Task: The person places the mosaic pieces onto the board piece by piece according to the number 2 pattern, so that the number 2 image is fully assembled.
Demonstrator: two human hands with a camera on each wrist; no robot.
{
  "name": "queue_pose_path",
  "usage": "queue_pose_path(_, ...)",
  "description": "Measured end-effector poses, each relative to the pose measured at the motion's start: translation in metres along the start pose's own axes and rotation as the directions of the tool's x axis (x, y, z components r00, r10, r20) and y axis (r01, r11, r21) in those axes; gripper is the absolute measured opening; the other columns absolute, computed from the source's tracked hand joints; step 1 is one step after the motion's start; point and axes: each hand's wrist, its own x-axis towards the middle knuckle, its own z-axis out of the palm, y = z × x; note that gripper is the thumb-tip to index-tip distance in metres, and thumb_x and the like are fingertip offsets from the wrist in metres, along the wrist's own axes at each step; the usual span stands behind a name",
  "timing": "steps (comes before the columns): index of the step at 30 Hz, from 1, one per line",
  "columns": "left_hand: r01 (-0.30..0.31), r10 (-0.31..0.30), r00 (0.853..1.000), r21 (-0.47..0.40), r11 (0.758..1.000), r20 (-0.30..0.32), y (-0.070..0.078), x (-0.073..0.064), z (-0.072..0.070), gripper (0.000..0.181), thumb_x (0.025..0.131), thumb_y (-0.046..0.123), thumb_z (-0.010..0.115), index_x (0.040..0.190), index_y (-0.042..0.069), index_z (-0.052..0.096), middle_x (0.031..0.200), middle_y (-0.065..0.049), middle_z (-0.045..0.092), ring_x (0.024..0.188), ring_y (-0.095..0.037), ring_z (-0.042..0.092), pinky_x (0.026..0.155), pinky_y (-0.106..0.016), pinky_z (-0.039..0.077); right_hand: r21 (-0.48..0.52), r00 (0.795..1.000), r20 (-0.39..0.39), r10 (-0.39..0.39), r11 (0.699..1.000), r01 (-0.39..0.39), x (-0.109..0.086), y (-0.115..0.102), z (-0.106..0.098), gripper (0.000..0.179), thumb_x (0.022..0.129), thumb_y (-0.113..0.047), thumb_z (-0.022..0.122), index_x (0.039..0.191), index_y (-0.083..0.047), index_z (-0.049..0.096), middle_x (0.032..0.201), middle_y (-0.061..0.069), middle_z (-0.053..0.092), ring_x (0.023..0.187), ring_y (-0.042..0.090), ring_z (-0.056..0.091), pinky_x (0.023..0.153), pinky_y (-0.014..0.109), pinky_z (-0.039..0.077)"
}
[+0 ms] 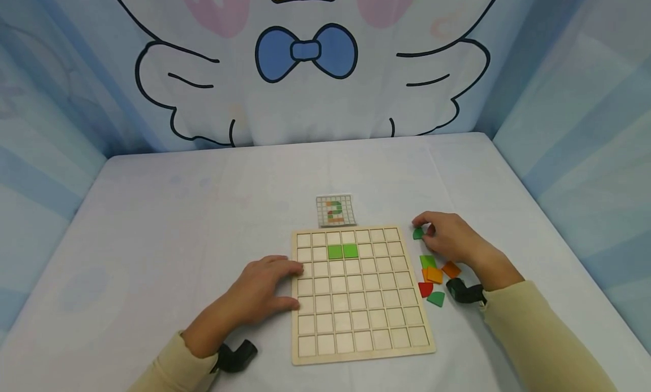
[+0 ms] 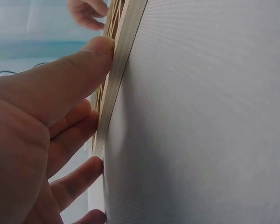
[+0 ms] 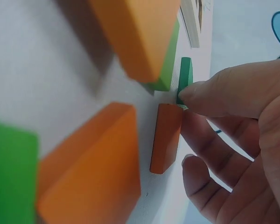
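Note:
My left hand [image 1: 264, 287] rests along the left edge of a wooden grid board [image 1: 356, 355]; in the left wrist view the thumb [image 2: 79, 70] and fingertips touch the board's side. To the right of the board, my right hand [image 1: 452, 239] pinches a dark green rounded tile [image 1: 418, 233] between thumb and index finger. In the right wrist view the thumb tip covers one end of this tile [image 3: 184, 79]. Two light green square tiles [image 1: 335, 252] sit side by side in the board's second row.
A small pattern card [image 1: 335, 210] lies behind the board. Loose tiles lie right of the board: a light green one [image 1: 428, 261], several orange ones [image 1: 434, 275], a red one [image 1: 425, 290] and a dark green one [image 1: 435, 299]. Printed curtains surround the white-covered table [image 1: 203, 211].

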Motion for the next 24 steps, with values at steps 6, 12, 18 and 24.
queue_pose_path(6, -0.01, 0.01, 1.0, -0.002, 1.0, -0.008, -0.0003, 0.0, 0.0001, 0.056, 0.079, 0.027, 0.087, 0.127, 0.01, 0.065, 0.13, -0.004, 0.064, 0.128, -0.031, 0.051, 0.102, -0.057, 0.04, -0.046, 1.0, -0.024, 0.002, 0.999, -0.003, 0.001, -0.002, 0.0007, 0.027, 0.094, -0.009, 0.064, 0.12, 0.0, 0.063, 0.091, 0.009, 0.06, 0.079, 0.024, 0.053, 0.066, 0.036, 0.049)
queue_pose_path(12, -0.017, 0.017, 1.0, -0.006, 1.0, -0.005, -0.0012, -0.0006, -0.001, 0.056, 0.079, 0.028, 0.087, 0.128, 0.01, 0.065, 0.13, -0.004, 0.064, 0.128, -0.031, 0.051, 0.101, -0.057, 0.04, -0.082, 0.999, -0.037, -0.013, 0.997, 0.01, 0.0018, -0.0041, 0.0023, 0.036, 0.094, -0.016, 0.066, 0.125, 0.002, 0.062, 0.114, 0.017, 0.064, 0.101, 0.034, 0.056, 0.093, 0.052, 0.048)
queue_pose_path(18, -0.012, 0.012, 1.0, -0.009, 1.0, -0.007, -0.0011, -0.0006, -0.0006, 0.055, 0.079, 0.027, 0.087, 0.127, 0.01, 0.065, 0.13, -0.004, 0.064, 0.128, -0.031, 0.051, 0.101, -0.057, 0.04, -0.046, 0.999, -0.03, -0.021, 0.999, 0.02, 0.0008, -0.0044, 0.0036, 0.035, 0.093, -0.008, 0.062, 0.127, 0.003, 0.061, 0.12, 0.019, 0.063, 0.108, 0.037, 0.055, 0.099, 0.055, 0.045)
queue_pose_path(24, 0.0, 0.0, 1.0, -0.015, 1.0, -0.002, 0.0002, -0.0004, -0.0008, 0.055, 0.079, 0.025, 0.087, 0.127, 0.01, 0.066, 0.13, -0.004, 0.064, 0.129, -0.031, 0.05, 0.102, -0.057, 0.039, -0.056, 0.999, -0.047, -0.025, 0.998, 0.023, 0.0012, -0.0041, 0.0055, 0.034, 0.095, -0.01, 0.064, 0.126, 0.003, 0.061, 0.118, 0.019, 0.063, 0.105, 0.036, 0.056, 0.096, 0.054, 0.048)
